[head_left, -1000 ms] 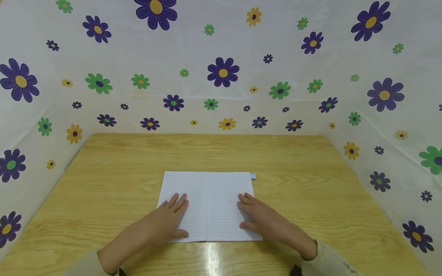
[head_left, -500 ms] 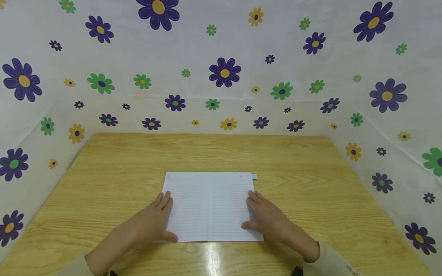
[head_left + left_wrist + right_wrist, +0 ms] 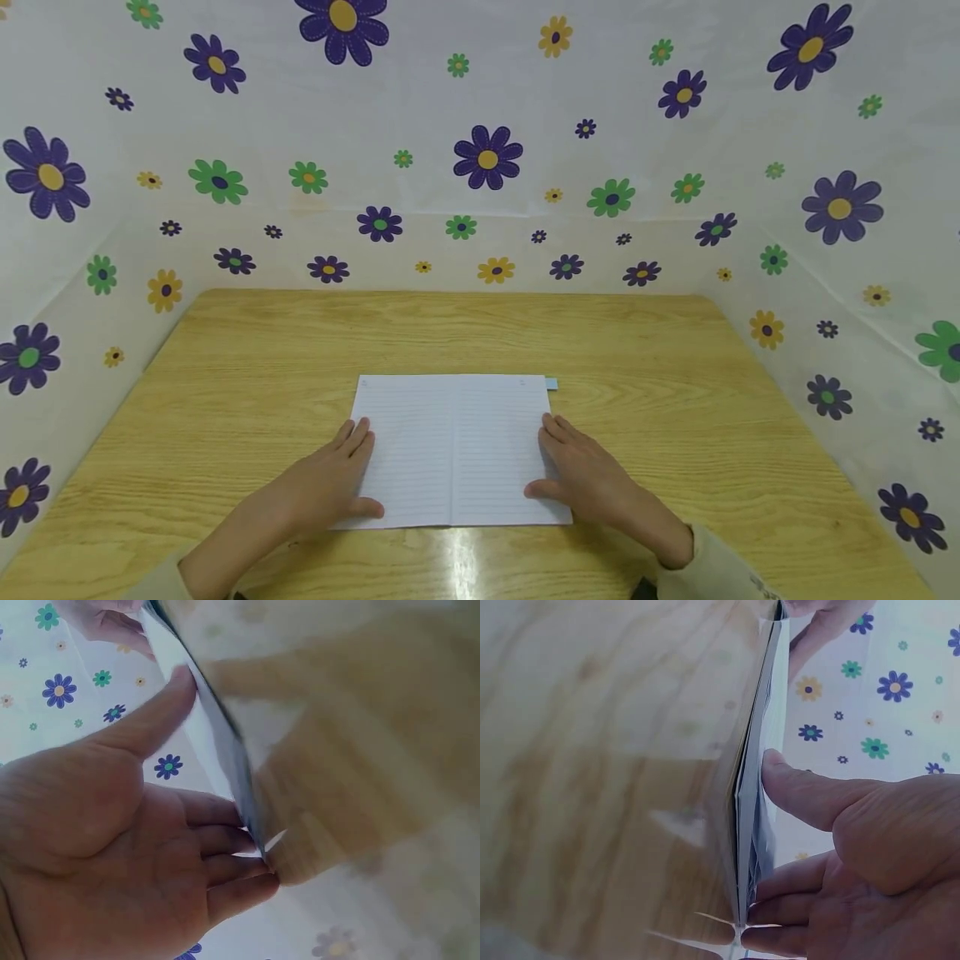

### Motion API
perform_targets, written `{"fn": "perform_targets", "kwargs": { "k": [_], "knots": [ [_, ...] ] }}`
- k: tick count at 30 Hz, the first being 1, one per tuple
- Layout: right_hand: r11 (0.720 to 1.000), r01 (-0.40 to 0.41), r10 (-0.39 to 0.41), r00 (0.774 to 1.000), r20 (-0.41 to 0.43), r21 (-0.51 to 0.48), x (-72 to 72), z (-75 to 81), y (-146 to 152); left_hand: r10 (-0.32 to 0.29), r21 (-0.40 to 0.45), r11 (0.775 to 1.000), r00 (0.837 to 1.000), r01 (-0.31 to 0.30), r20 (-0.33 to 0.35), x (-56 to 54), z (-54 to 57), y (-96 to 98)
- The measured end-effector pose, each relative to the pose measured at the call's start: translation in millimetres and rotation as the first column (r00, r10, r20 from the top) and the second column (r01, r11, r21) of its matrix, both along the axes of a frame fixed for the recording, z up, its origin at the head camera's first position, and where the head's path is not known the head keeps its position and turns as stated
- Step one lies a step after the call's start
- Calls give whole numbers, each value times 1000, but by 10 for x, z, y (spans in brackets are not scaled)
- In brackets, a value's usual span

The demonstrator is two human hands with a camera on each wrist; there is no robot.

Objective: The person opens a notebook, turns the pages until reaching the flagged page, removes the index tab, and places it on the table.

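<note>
An open notebook [image 3: 487,450] with white lined pages lies flat on the table. My left hand [image 3: 330,483] rests at its left edge, fingertips and thumb on the page margin. At the opposite edge, my right hand [image 3: 585,475] lies with its thumb on the right page and its fingers along the border. In the left wrist view, the left thumb [image 3: 161,709] touches the paper and the fingers meet the edge. Page layers [image 3: 754,802] show edge-on in the right wrist view beside the right hand [image 3: 877,847]. Neither hand curls around the notebook.
A light blue tab [image 3: 552,384] sticks out at the notebook's upper right. The wooden table [image 3: 637,350] is glossy and reflects light near its front. White cloth [image 3: 420,100] printed with flowers encloses the back and both sides.
My left hand has slid left from over the left page to its outer edge. My right hand has shifted slightly right to the other edge. In the last half second both barely move.
</note>
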State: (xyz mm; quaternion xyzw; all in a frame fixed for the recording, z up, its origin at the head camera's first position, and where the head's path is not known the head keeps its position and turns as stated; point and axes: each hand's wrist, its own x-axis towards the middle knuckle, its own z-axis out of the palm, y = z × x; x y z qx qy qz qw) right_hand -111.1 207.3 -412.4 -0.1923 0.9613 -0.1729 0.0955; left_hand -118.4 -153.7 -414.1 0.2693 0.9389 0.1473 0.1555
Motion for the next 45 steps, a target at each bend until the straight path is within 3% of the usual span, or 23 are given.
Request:
{"fn": "perform_targets", "kwargs": {
  "k": [5, 9, 19, 25, 29, 33, 36, 39, 45],
  "knots": [
    [1000, -28, 28, 1000, 7, 10, -17, -16, -1, -24, 16, 1000, 999, 25, -46, -5, -45, -49],
    [998, -57, 57, 998, -8, 0, -22, -26, 2, -7, 33, 999, 1000, 8, -29, -4, -57, -81],
    [987, -161, 161, 977, -139, 12, 9, -33, -19, 36, 7, 999, 999, -36, -23, -70, -72, -116],
    [986, -152, 134, 969, -209, -73, 19, -26, -79, 59, 14, 998, 998, -59, -1, -95, -66, -115],
    [975, -70, 33, 985, -171, -211, 39, 9, -102, 55, 5, 998, 999, -55, -2, -98, -69, -118],
    [912, 48, -91, 992, -88, -407, 37, 25, -73, 46, -4, 999, 999, -46, -9, -96, -56, -117],
    [835, 163, -181, 983, 18, -526, 0, 21, -33, 43, -3, 999, 999, -43, -8, -100, -41, -111],
    [745, 290, -246, 957, 157, -601, -48, 20, 11, 41, -4, 999, 999, -41, -8, -102, -32, -107],
    [572, 410, -201, 910, 363, -711, -86, 60, 49, 43, -3, 999, 999, -43, -6, -93, -25, -107]
  ]
}}
